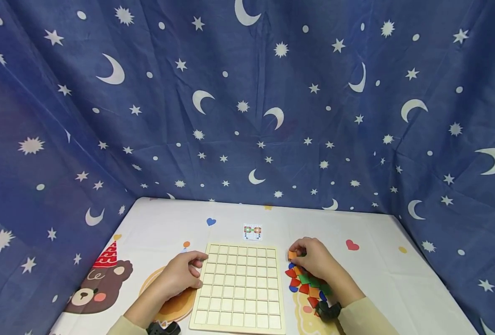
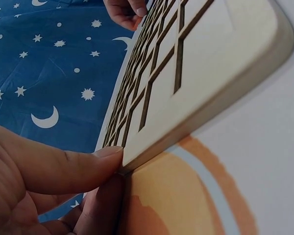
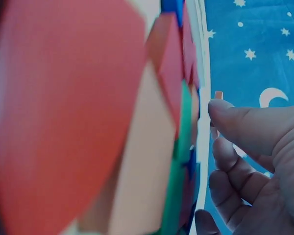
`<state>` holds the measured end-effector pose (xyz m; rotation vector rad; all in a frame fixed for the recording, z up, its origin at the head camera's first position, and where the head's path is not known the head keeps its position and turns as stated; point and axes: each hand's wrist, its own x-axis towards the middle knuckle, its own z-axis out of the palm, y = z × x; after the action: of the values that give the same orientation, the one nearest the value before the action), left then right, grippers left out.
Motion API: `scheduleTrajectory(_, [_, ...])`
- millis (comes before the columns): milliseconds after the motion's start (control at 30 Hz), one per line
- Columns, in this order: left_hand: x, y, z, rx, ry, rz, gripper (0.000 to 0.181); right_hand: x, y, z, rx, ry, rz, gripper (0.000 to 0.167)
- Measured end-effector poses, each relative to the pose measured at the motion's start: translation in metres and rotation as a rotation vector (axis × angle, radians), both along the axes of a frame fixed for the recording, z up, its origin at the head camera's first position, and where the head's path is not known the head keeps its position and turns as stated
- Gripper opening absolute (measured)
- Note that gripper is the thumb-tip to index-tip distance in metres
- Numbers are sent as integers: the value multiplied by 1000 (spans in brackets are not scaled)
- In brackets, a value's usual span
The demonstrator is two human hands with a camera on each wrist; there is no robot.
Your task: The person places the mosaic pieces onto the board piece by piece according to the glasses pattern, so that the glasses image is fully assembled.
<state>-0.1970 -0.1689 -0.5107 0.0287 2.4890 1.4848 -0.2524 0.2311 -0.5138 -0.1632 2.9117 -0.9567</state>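
Orange, flat block (image 1: 291, 255), square-looking from the head view: pinched between thumb and fingertip of the right hand (image 1: 314, 257), gap narrow, clear of the board. Edge-on in the right wrist view, it shows as a thin slab.

Left hand (image 1: 182, 275): fingers bent, thumb and a finger gripping the left edge of a pale, wood-like board with square recessed cells (image 1: 240, 280). Board lies flat between the two hands.

Progress, as judged: very early. Done: one block picked out. Left: no visible cell holds a block, and the supply lies off the board to its right, partly under the right forearm.

Materials: the supply is a heap of red, green, orange and blue flat blocks (image 1: 304, 279), some angular, some rounded, overlapping, smooth-faced. Board rim thick, corner rounded, ridges thin.

Beyond the board's far edge: small white printed card with a coloured block pattern (image 1: 253, 231); finer detail too small to read. Beneath all, white cartoon-printed cloth (image 1: 381, 260); behind, creased dark-blue fabric with white moons and stars (image 1: 230, 181).
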Motion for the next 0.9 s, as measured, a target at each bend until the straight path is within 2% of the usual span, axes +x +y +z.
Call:
scheduleTrajectory(267, [0, 0, 1, 9, 12, -13, 72, 3, -18, 8, 31, 58, 46, 22])
scheduleTrajectory(633, [1, 0, 2, 19, 13, -18, 73, 8, -44, 14, 26, 65, 142, 21])
scheduleTrajectory(900, [2, 0, 3, 29, 15, -25, 73, 8, -62, 5, 40, 57, 192, 20])
